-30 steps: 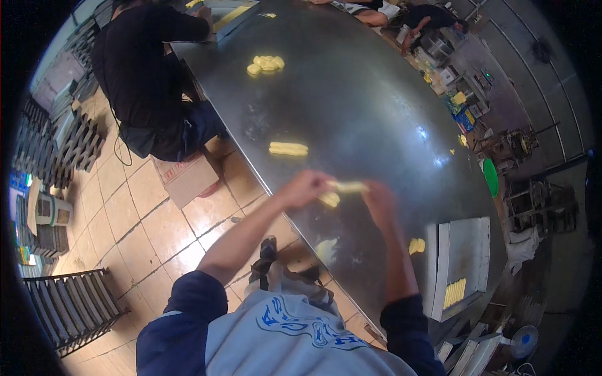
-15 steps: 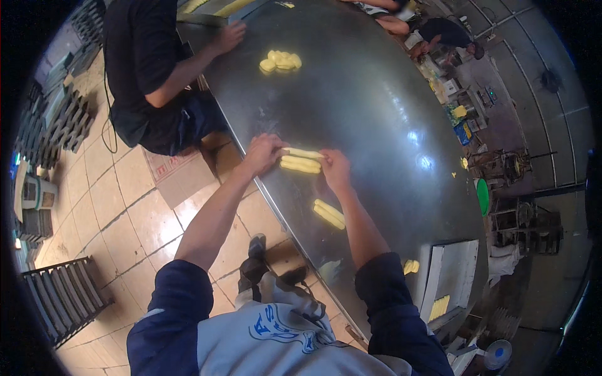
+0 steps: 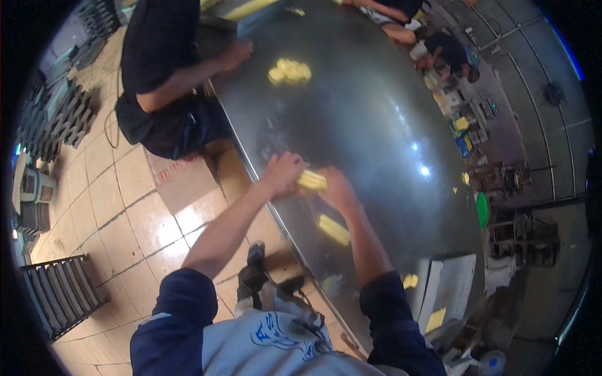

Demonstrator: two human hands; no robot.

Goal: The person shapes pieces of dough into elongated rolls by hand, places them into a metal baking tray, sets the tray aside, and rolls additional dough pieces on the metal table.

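Note:
Yellow dough strips lie side by side between my hands, over the metal table. My left hand is closed at their left end, and my right hand is closed at the right end. Both hands' fingertips are partly hidden and a little blurred. Nearer to me, beside my right forearm, another pair of dough strips rests on the table. A cluster of rounded yellow dough pieces sits farther away, beyond my hands.
The metal table has its edge along my left. At the near right stands a pale tray with dough strips inside, beside small dough pieces. A co-worker's hand rests at the far left edge. A slatted rack stands on the tiled floor.
The single strip held stretched above the pair has come down to the others, and the strips are now together between my hands. My hands have moved closer together and slightly nearer to me.

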